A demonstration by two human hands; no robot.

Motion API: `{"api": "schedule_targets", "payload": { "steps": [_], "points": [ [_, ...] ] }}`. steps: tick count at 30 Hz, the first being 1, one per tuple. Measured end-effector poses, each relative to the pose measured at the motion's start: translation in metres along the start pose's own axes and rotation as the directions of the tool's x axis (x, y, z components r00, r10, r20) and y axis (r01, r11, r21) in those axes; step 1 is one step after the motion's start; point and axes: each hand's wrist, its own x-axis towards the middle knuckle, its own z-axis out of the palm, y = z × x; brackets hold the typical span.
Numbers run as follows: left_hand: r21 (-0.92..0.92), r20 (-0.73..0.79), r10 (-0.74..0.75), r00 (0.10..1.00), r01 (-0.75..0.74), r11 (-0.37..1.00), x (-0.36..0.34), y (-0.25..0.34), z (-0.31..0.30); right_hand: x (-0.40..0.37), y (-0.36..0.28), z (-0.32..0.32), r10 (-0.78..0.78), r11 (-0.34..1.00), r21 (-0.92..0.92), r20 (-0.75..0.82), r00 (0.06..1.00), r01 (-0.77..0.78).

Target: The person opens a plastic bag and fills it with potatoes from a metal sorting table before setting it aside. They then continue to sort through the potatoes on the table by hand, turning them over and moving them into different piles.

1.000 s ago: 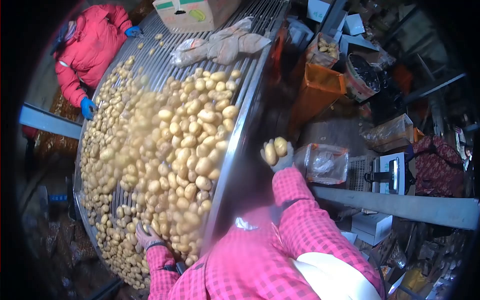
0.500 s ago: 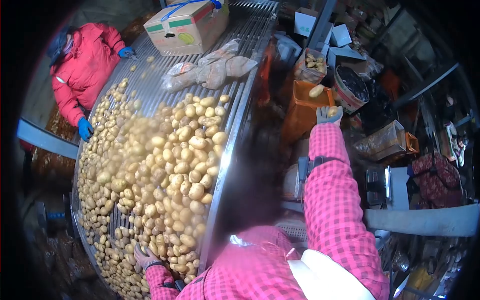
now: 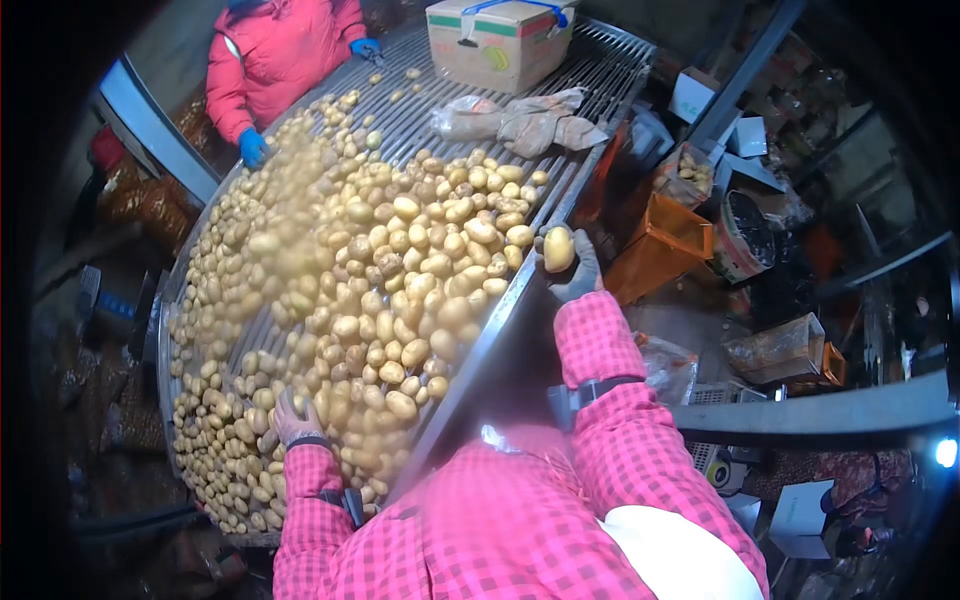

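Many potatoes point(image 3: 400, 290) lie heaped on a slatted metal table point(image 3: 610, 60). My right hand point(image 3: 572, 268), gloved in grey, holds a yellow potato point(image 3: 559, 249) just beyond the table's right metal edge. Low on the left part of the heap rests my left hand point(image 3: 294, 420), also gloved, its fingers apart on the potatoes. Nothing held shows in it. An orange container point(image 3: 660, 245) stands to the right of my right hand.
Across the table a co-worker in a red jacket point(image 3: 285, 60) has blue gloves near the potatoes. A cardboard box point(image 3: 500, 48) and plastic bags point(image 3: 530, 125) lie at the table's far end. A basket of potatoes point(image 3: 685, 175) and boxes stand at right.
My right hand has come from the orange container back to the table's edge and holds a potato. The view has turned right. My left hand remains on the heap.
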Motion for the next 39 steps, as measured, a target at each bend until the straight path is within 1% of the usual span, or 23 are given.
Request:
{"api": "schedule_targets", "payload": {
  "steps": [3,6,8,11,12,13,14,16,17,18,19,21,24,25,27,28,29,30,31,32,33,37,39],
  "points": [
    [-0.020,-0.006,-0.008,1.000,0.008,1.000,0.000,-0.011,0.008,-0.011,0.012,-0.016,-0.034,0.990,0.126,-0.206,0.978,0.061],
    [-0.002,0.009,-0.038,0.999,0.038,0.999,0.000,-0.016,0.015,-0.037,0.029,-0.074,0.271,0.858,0.512,-0.402,0.875,-0.031],
    [0.016,0.016,-0.053,0.998,0.052,0.999,0.000,-0.013,0.014,-0.059,0.062,-0.150,0.276,0.879,0.476,-0.541,0.794,0.019],
    [0.041,0.053,-0.055,0.997,0.053,0.998,0.002,-0.005,0.005,-0.094,0.087,-0.203,0.292,0.918,0.385,-0.819,0.493,0.097],
    [0.018,0.054,-0.047,0.997,0.046,0.999,0.002,-0.002,0.002,-0.092,0.083,-0.213,0.259,0.923,0.358,-0.852,0.455,0.144],
    [0.016,0.055,-0.047,0.997,0.047,0.999,0.002,-0.002,0.002,-0.085,0.067,-0.213,0.201,0.922,0.329,-0.856,0.476,0.204],
    [0.023,0.051,-0.039,0.998,0.038,0.999,0.002,-0.006,0.005,-0.070,0.039,-0.204,0.106,0.910,0.310,-0.814,0.571,0.274],
    [0.032,0.036,-0.028,0.999,0.026,0.999,0.002,-0.012,0.011,-0.030,-0.040,-0.173,-0.143,0.869,0.290,-0.628,0.765,0.401],
    [0.035,0.036,-0.024,0.999,0.022,0.999,0.003,-0.012,0.010,-0.011,-0.087,-0.147,-0.249,0.849,0.283,-0.529,0.811,0.445],
    [0.040,0.044,-0.031,0.999,0.029,0.999,0.003,-0.010,0.009,0.006,-0.131,-0.116,-0.315,0.827,0.276,-0.493,0.811,0.489],
    [0.047,0.058,-0.038,0.998,0.035,0.998,0.002,-0.009,0.008,0.009,-0.166,-0.074,-0.275,0.838,0.245,-0.582,0.765,0.487],
    [0.042,0.075,-0.054,0.996,0.051,0.998,0.003,-0.005,0.006,0.025,-0.206,-0.056,-0.341,0.850,0.163,-0.553,0.760,0.501],
    [0.036,0.067,-0.058,0.996,0.055,0.998,0.002,-0.007,0.006,0.028,-0.181,-0.039,-0.434,0.864,0.032,-0.458,0.776,0.502],
    [0.041,0.072,-0.057,0.996,0.055,0.998,0.002,-0.007,0.006,0.041,-0.163,-0.067,-0.375,0.918,0.134,-0.011,0.927,0.373],
    [0.015,0.070,-0.062,0.996,0.062,0.998,0.002,-0.010,0.008,0.039,-0.110,-0.084,-0.218,0.947,0.249,0.039,0.975,0.202],
    [0.025,0.080,-0.047,0.996,0.045,0.999,0.003,-0.004,0.003,0.034,-0.084,-0.073,-0.165,0.969,0.141,-0.247,0.955,0.204],
    [-0.066,0.021,-0.016,1.000,0.017,0.998,0.003,-0.011,0.010,0.027,-0.058,-0.060,-0.098,0.988,0.050,-0.513,0.853,0.144],
    [-0.046,-0.009,0.020,1.000,-0.020,0.999,0.003,-0.027,0.024,0.027,-0.037,-0.058,-0.039,0.996,0.042,-0.560,0.827,0.075],
    [-0.135,0.008,-0.005,1.000,0.006,0.991,0.004,-0.016,0.013,0.027,-0.024,-0.053,-0.018,0.998,0.038,-0.491,0.871,0.042],
    [-0.075,-0.072,0.038,0.997,-0.043,0.996,0.002,-0.018,0.016,0.026,-0.013,-0.045,-0.012,1.000,0.004,-0.402,0.915,0.015],
    [-0.055,-0.012,0.052,0.999,-0.052,0.997,0.004,-0.010,0.005,0.025,-0.003,-0.032,-0.034,0.997,-0.071,-0.329,0.944,0.011],
    [-0.039,0.124,-0.004,0.992,0.009,0.999,0.002,-0.011,0.004,0.025,0.030,0.032,-0.220,0.853,-0.514,-0.197,0.955,0.090],
    [-0.019,0.197,-0.028,0.980,0.033,0.999,-0.001,-0.019,0.005,0.035,0.051,0.052,-0.125,0.778,-0.628,-0.140,0.982,0.010]
  ]
}}
